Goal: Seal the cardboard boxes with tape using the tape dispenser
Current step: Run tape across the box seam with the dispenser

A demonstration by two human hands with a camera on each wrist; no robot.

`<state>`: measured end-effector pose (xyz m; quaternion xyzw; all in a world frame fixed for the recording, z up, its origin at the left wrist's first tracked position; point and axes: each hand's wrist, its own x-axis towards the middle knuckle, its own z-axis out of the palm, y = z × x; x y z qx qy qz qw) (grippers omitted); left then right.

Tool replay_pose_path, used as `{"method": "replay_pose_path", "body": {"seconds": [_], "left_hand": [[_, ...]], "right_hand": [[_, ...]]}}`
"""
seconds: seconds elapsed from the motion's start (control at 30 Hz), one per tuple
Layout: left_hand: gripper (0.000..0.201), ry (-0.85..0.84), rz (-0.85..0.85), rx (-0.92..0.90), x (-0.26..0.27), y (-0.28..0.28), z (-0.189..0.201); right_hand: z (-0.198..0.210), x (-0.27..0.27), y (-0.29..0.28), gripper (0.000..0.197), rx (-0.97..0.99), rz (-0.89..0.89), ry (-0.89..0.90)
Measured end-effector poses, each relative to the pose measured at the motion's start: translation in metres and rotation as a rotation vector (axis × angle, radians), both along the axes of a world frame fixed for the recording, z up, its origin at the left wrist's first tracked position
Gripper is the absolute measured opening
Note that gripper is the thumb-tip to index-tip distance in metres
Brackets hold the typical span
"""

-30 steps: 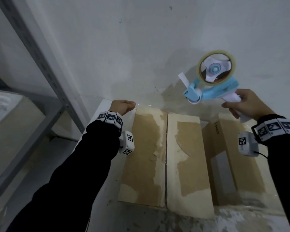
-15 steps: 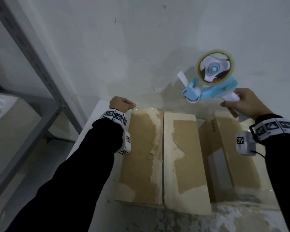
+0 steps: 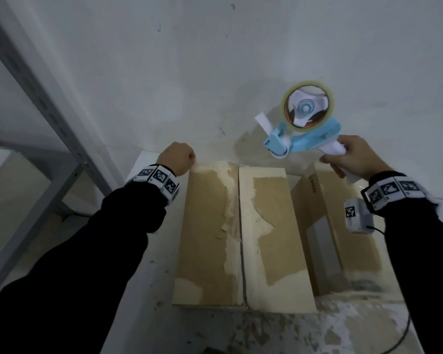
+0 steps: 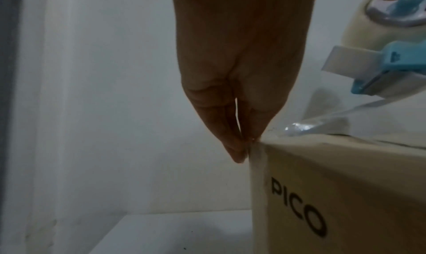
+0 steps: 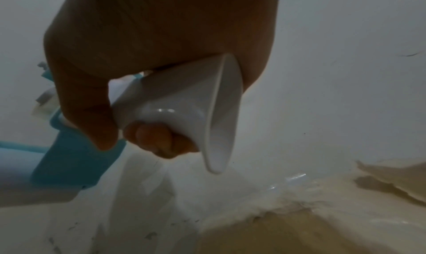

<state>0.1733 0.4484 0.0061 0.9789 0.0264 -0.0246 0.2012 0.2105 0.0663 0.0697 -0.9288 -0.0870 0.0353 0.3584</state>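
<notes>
A closed cardboard box point(image 3: 210, 238) with torn, peeled flaps lies on the table, its centre seam point(image 3: 241, 238) running away from me. My left hand point(image 3: 179, 159) sits at its far left corner. In the left wrist view its fingertips point(image 4: 239, 152) pinch the end of a clear tape strip point(image 4: 334, 115) against the corner of the box point(image 4: 345, 194), which is printed PICO. My right hand point(image 3: 353, 159) grips the white handle point(image 5: 179, 112) of the blue tape dispenser point(image 3: 304, 129), which is raised above the box's far right end with the tape roll on top.
A second cardboard box point(image 3: 343, 221) stands against the first one's right side. A grey metal shelf frame point(image 3: 49, 111) rises at the left. The white wall point(image 3: 215, 72) is right behind the boxes. The table's near edge point(image 3: 292, 333) is scuffed, and a cable point(image 3: 404, 330) trails at the right.
My left hand has settled more closely over the box's far left corner. The dispenser stays raised at much the same spot; the view itself has shifted slightly.
</notes>
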Motion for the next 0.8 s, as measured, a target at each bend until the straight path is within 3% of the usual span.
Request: {"method": "replay_pose_path", "body": {"seconds": [0.2, 0.3, 0.43, 0.63, 0.8], "left_hand": [[0.041, 0.118, -0.083, 0.151, -0.016, -0.006, -0.001], [0.057, 0.157, -0.166, 0.204, -0.031, -0.021, 0.003], [0.086, 0.377, -0.32, 0.34, -0.044, -0.028, 0.003], [0.081, 0.448, -0.403, 0.41, -0.028, -0.002, 0.019], [0.086, 0.517, -0.394, 0.278, -0.02, -0.007, 0.038]], "right_hand": [[-0.005, -0.008, 0.0, 0.02, -0.004, 0.011, -0.012], [-0.006, -0.011, 0.001, 0.022, 0.006, 0.006, -0.007], [-0.007, -0.018, 0.005, 0.02, 0.01, 0.004, 0.006], [-0.014, -0.033, 0.016, 0.016, 0.014, -0.013, 0.014], [-0.023, -0.045, 0.019, 0.006, 0.076, -0.06, -0.005]]}}
